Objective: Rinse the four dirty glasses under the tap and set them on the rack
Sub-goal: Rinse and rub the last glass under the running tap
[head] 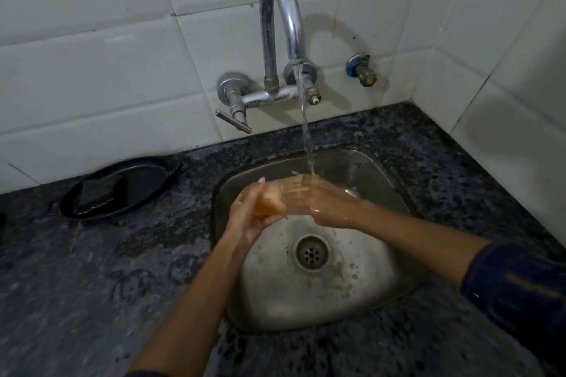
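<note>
A clear glass (277, 197) with an amber tint lies on its side over the steel sink (382, 281). My left hand (248, 217) grips its base end from below. My right hand (324, 205) is at the glass's mouth, with fingers reaching into it. Water runs from the chrome tap (280, 27) in a stream (307, 138) that lands on the glass's rim and my right hand. No other glasses and no rack are in view.
A black oval dish (144, 184) holding a dark scrub pad (99, 194) sits on the wet granite counter (92, 285) left of the sink. The tap's lever (234, 121) and a small wall valve (361, 69) stick out from the white tiled wall.
</note>
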